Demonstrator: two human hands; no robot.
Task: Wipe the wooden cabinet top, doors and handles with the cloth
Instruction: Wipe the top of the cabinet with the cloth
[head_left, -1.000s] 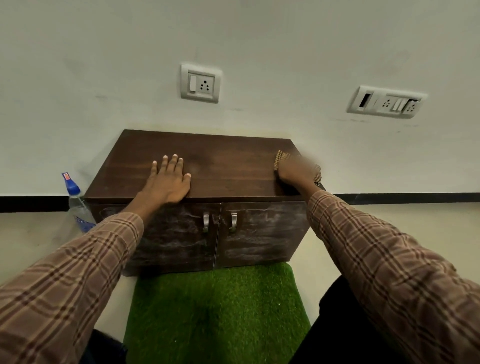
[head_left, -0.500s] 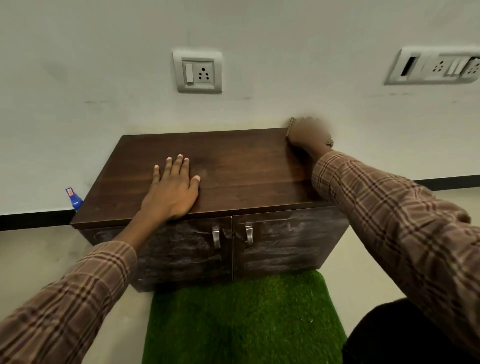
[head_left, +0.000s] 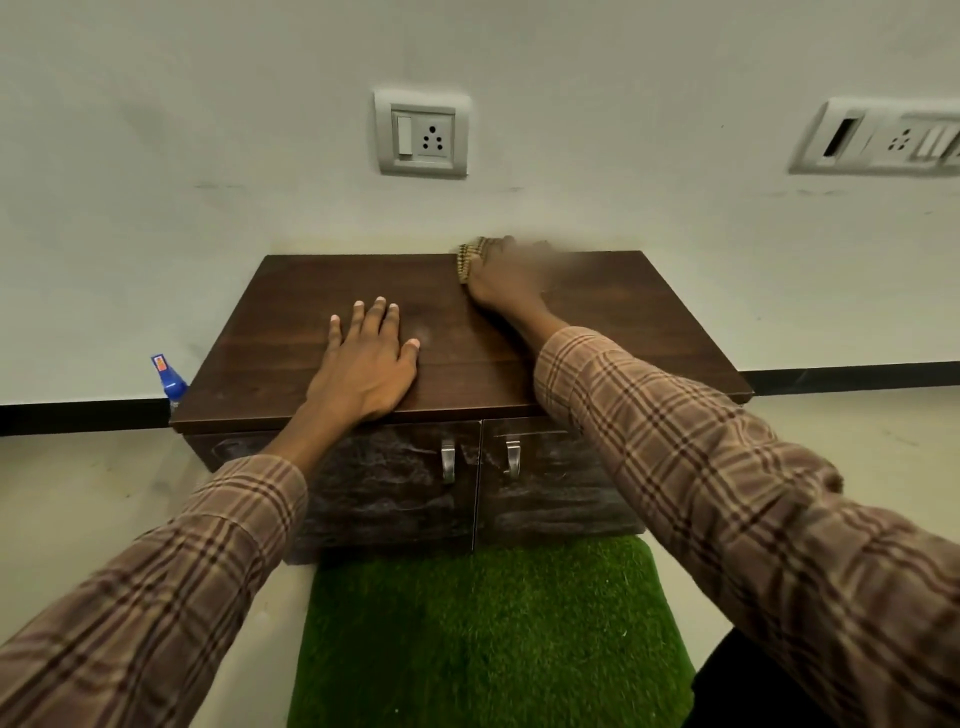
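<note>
A: From the head view, what sits in front of the person?

B: A low wooden cabinet (head_left: 467, 405) against a pale wall, with a dark brown cabinet top (head_left: 291, 332). Below the top are two doors: the left door (head_left: 395, 499) and the right door (head_left: 545, 499), both streaked with pale smears. Each carries a small metal handle; the left handle (head_left: 448, 461) and the right handle (head_left: 513, 457) stand just beside the centre seam.

A: And the hands?

B: The left hand (head_left: 363, 364) lies flat on the top near the front edge, fingers straight and slightly spread, gripping nothing. The right hand (head_left: 501, 275) is at the back edge of the top, close to the wall, and it is blurred. It rests over the cloth (head_left: 470, 257), a tan ribbed piece whose end shows at the hand's left side.

A: Is the right hand grasping the cloth or only pressing it?

B: I cannot tell; the blur hides the fingers.

A: Anything else around?

B: A spray bottle (head_left: 169, 382) with a blue top peeks out behind the cabinet's left corner. A green artificial-grass mat (head_left: 488, 634) lies on the floor in front of the doors. On the wall, a socket plate (head_left: 422, 134) is above the cabinet, and a wider switch panel (head_left: 878, 136) is off to the right. Both arms wear brown plaid sleeves (head_left: 727, 478).
</note>
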